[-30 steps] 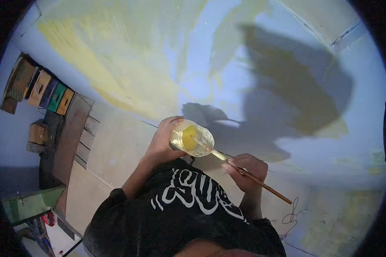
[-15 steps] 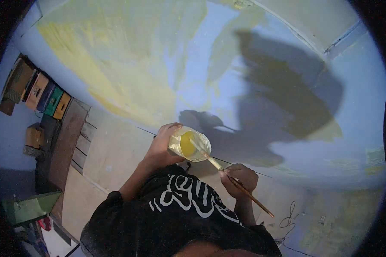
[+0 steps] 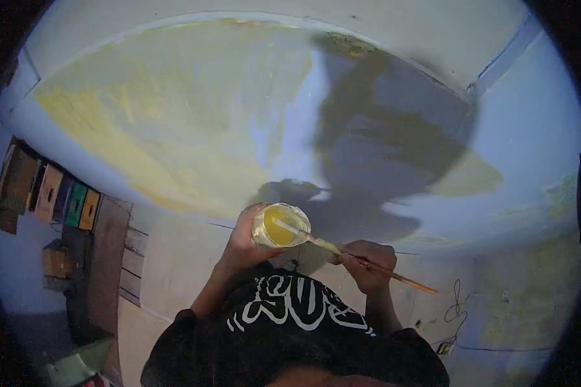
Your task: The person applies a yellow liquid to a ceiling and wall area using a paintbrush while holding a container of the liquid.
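Note:
My left hand (image 3: 244,237) is wrapped round a whitish paint container (image 3: 259,240), tilted so its yellow paint (image 3: 281,233) shows through the open top. My right hand (image 3: 370,264) grips the long wooden handle of a paintbrush (image 3: 323,244). The brush's head end reaches into the container's mouth, over the paint; how deep it dips I cannot tell. Behind my hands stands a pale blue wall (image 3: 394,216), covered in part with yellow-green paint strokes. The shadow of my body and the brush falls on it.
At the left, several coloured crates (image 3: 77,205) stand in a row beyond a brown plank surface (image 3: 106,258). A cardboard box (image 3: 56,261) is near them, and a green bin (image 3: 81,364) lies lower left. A thin cable (image 3: 456,313) curls at the lower right.
The view has tilted up and turned, so more of the wall's top shows. The brush handle lies flatter, and my right hand has come up slightly. Both hands keep their holds.

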Motion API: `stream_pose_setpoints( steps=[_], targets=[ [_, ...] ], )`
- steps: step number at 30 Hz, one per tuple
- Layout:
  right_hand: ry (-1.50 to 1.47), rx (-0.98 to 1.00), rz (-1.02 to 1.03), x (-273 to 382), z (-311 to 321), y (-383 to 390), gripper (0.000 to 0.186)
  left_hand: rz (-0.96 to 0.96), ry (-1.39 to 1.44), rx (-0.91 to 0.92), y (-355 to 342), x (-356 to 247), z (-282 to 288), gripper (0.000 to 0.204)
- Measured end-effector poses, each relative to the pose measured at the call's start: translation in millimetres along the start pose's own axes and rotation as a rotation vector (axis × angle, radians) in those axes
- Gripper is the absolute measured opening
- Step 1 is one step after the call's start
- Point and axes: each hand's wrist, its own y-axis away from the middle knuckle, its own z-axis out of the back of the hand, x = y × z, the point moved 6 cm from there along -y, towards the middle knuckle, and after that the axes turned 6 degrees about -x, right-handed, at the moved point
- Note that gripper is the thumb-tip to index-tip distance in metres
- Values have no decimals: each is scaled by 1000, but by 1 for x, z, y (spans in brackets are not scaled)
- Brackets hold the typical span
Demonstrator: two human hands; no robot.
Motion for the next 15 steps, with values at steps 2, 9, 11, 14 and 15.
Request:
stream_pose_setpoints(
  steps=[2,9,11,14,15],
  targets=[
    [-163,-34,-67,-4,6,0,8,44,72,40,-3,-6,-5,88],
    [-180,-209,45,50,45,-34,15,284,307,100,-13,-34,-3,94],
    [-13,-201,108,78,52,-55,15,276,307,118,-13,-33,-1,94],
    [249,-177,284,103,60,-85,17,309,418,125,-10,-36,0,94],
    [330,-204,383,112,63,-93,18,324,342,129,-9,-36,3,95]
  ],
)
